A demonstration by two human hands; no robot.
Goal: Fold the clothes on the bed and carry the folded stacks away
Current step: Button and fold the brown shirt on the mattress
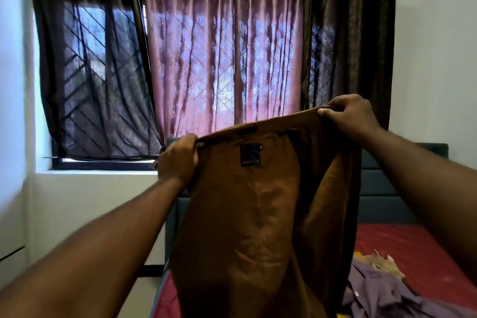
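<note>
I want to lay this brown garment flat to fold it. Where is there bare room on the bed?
Free: the red mattress between the blue headboard and the purple shirt. Crowded: the near right, where that shirt lies heaped. The brown garment hides the bed's left side.

both arms raised forward, left grip (178, 160) and right grip (351, 116) clenched, right higher

Garment (258, 214) hangs before the curtains (222, 46); clothes (382, 289), perhaps shirts, lie right, on the bed (418, 245)
</note>
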